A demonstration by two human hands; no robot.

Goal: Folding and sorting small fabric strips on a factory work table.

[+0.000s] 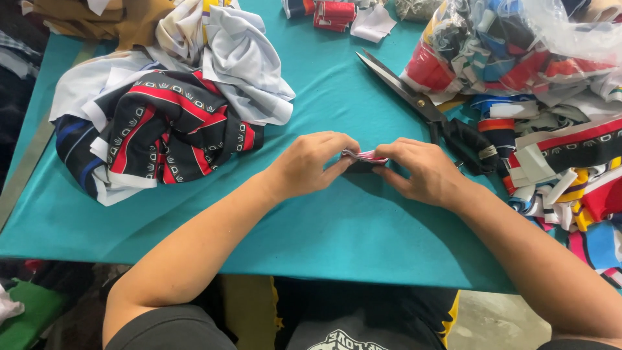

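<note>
Both hands meet at the middle of the teal table (337,227). The left hand (310,162) and right hand (418,170) each pinch one end of a small folded strip of cloth (365,157), its length running left to right between them. Beyond lie black scissors (414,97) and heaped cloth pieces (162,123).

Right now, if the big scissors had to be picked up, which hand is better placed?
Probably the right hand: the scissors lie just beyond it, handles toward its wrist. The left hand sits farther off, and both pinch the small folded fabric strip.
</note>
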